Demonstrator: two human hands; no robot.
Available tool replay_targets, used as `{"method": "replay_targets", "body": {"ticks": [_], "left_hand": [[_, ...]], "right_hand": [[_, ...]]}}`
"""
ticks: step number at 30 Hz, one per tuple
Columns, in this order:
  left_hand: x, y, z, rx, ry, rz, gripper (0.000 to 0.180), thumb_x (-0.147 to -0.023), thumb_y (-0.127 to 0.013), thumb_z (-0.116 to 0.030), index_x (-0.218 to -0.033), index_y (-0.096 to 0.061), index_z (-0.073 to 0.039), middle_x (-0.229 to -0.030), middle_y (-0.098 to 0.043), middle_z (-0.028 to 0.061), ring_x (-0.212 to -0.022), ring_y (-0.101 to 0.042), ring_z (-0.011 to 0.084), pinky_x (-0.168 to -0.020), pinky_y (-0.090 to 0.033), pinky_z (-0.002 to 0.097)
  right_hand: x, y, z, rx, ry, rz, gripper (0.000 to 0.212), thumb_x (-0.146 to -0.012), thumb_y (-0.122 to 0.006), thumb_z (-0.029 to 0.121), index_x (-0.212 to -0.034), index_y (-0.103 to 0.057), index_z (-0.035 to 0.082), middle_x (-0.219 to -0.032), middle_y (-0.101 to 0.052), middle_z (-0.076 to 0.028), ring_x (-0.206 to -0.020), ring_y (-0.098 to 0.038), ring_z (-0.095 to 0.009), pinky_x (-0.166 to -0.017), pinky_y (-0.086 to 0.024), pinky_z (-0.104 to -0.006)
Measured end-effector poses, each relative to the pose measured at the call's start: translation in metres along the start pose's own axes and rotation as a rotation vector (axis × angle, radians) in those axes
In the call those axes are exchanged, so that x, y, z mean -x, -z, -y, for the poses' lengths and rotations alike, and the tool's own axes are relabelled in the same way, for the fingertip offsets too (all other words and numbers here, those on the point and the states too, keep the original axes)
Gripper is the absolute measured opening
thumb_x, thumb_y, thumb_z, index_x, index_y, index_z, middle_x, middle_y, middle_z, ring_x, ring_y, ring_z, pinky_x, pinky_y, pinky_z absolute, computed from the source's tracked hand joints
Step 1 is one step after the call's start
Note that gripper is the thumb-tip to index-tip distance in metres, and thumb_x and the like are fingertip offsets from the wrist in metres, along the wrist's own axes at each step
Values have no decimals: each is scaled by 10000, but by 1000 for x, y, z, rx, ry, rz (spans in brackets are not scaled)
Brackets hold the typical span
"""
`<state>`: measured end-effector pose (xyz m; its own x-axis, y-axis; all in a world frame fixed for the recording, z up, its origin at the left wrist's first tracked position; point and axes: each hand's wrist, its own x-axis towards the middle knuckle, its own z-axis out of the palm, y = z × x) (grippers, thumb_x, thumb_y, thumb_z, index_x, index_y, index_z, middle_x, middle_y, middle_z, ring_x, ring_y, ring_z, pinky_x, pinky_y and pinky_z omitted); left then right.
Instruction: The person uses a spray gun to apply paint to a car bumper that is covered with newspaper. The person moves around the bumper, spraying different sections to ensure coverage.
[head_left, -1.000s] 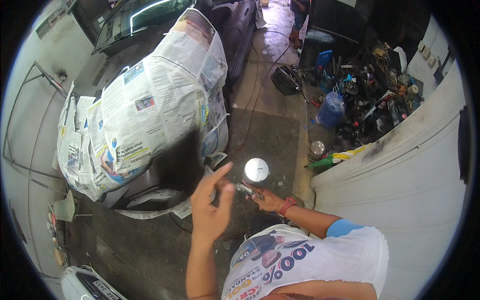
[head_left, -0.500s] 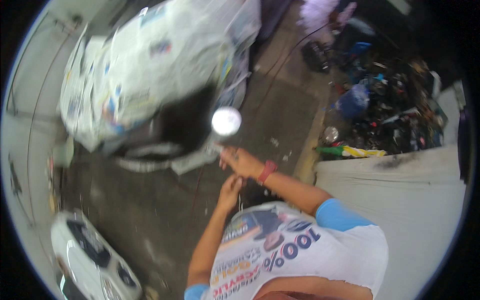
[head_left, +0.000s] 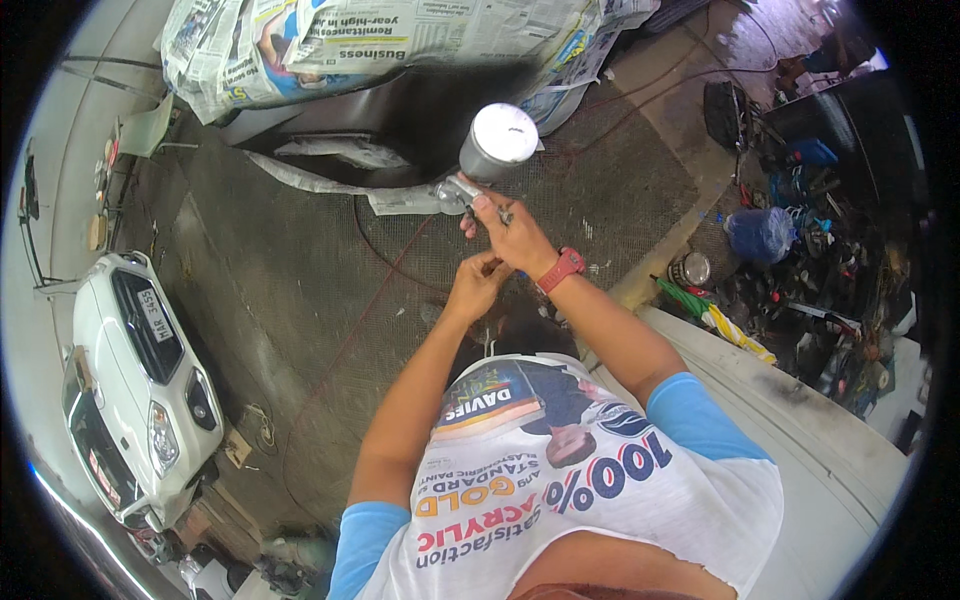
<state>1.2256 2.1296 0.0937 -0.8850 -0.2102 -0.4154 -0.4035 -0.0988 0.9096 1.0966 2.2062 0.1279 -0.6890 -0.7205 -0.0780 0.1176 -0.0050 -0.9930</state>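
My right hand (head_left: 518, 240), with a red watch on its wrist, is closed around a metal spray gun (head_left: 457, 192). The gun's grey cup (head_left: 484, 160) with a white lid stands above the fingers. Just below it, my left hand (head_left: 476, 288) is closed, its fingertips pinched together against the underside of the right hand. What those fingers hold, if anything, is hidden. Beyond the gun lies a dark car panel (head_left: 425, 115), framed by newspaper sheets (head_left: 370, 40) covering the rest of the body. A gap separates the gun from the panel.
A white car (head_left: 140, 370) is parked at the left. Thin hoses (head_left: 350, 345) run over the dark floor. To the right are a low white wall (head_left: 790, 420), a folded green and yellow umbrella (head_left: 715, 322), a tin can (head_left: 690, 270), a blue container (head_left: 760, 235) and heaped clutter.
The view has shifted, and the covered car now sits higher in it. My hands stay together at the spray gun, farther up in the picture. The white car shows more fully.
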Motion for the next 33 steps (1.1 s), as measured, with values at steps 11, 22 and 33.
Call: {"method": "replay_targets", "body": {"ticks": [11,22,33], "left_hand": [[-53,-26,-59,-250,-126,76,244,-983,-713,-172,-1149,-769,-3,-987,-790,128,-845,-671,125,-783,-531,331],[17,26,7,169,-98,16,532,-1055,-673,-233,-1499,-522,20,-1457,-623,171,-1352,-591,250,-1145,-461,390],[222,128,289,-87,673,-526,622,-1007,-710,-421,-1398,-623,54,-1242,-743,180,-1102,-713,267,-978,-546,384]], "right_hand": [[-11,40,51,174,46,-408,553,-1128,-455,492,-1313,-690,28,-903,-738,-56,-746,-652,-86,-532,-483,-246],[-38,18,48,45,-170,-28,562,-1120,-464,520,-1479,-619,116,-833,-713,-32,-624,-601,-73,-479,-450,-250],[-64,92,77,240,-128,-393,653,-1112,-413,575,-1260,-677,-3,-863,-748,-88,-715,-723,-137,-433,-469,-260]]}}
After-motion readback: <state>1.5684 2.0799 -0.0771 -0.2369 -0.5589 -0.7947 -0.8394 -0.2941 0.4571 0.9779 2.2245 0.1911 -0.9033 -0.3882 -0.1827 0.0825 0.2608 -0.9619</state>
